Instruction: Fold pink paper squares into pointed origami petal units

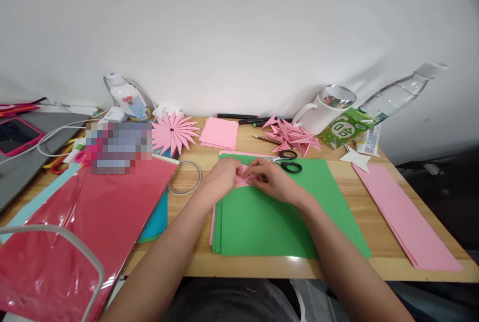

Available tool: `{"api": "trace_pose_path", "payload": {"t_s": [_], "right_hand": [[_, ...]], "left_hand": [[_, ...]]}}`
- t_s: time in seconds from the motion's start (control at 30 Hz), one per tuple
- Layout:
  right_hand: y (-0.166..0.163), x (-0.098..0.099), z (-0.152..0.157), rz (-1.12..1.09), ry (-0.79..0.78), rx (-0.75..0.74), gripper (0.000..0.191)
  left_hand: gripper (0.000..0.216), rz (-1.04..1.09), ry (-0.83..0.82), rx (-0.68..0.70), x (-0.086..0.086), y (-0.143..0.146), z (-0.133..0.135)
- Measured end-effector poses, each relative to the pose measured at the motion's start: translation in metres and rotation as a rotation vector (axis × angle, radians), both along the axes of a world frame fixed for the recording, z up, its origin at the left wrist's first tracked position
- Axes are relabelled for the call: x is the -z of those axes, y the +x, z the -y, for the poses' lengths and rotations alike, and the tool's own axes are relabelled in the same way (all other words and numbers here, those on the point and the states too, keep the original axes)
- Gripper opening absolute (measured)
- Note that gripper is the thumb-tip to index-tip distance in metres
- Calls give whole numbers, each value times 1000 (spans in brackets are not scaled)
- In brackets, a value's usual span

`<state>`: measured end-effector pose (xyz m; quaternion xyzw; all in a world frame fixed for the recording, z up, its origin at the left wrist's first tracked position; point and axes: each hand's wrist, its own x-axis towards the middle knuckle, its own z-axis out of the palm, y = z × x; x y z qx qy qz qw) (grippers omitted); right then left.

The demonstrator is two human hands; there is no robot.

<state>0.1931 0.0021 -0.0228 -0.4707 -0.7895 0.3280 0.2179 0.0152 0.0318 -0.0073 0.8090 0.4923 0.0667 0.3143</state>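
Between my hands is a small piece of pink paper (244,180), partly folded, lying over the green paper sheets (277,222). My left hand (226,174) has its fingers closed on the left side of the pink paper. On the right side, my right hand (267,174) pinches the same paper with thumb and fingers. Fingers cover much of the folds. Just beyond my right hand lie black-handled scissors (291,167), their blades partly hidden. A stack of pink paper squares (219,133) rests behind my hands.
A pink folded-paper wheel (172,131) and a grey ring (185,177) lie left. Folded pink pieces (290,135), a white mug (325,110), a green packet (346,127) and a clear bottle (398,95) stand back right. Pink strips (407,217) lie right; a red-covered pack (93,227) lies left.
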Motion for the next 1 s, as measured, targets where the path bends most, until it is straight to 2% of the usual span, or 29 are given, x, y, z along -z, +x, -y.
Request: {"api": "trace_pose_path", "payload": {"t_s": [0.2,0.33,0.47,0.7,0.87,1.0], "right_hand": [[-2,0,-2,14,-13,62,12],[-1,-1,-2,80,1,55,9],[1,-5,0,178,34,64,10],[-7,-9,9,266,78,79,9],[-13,-14,15,420,140,80,13],[-5,-21,13,510,84,111,15]], "left_hand": [[13,-43,-37,16,1,1,-6],[13,-163,-30,-21,-9,9,-1],[14,-193,-10,-30,-18,15,5],[6,-145,-16,5,-11,12,1],[4,-108,-28,10,-14,12,3],[11,-165,-20,-9,-15,13,3]]}}
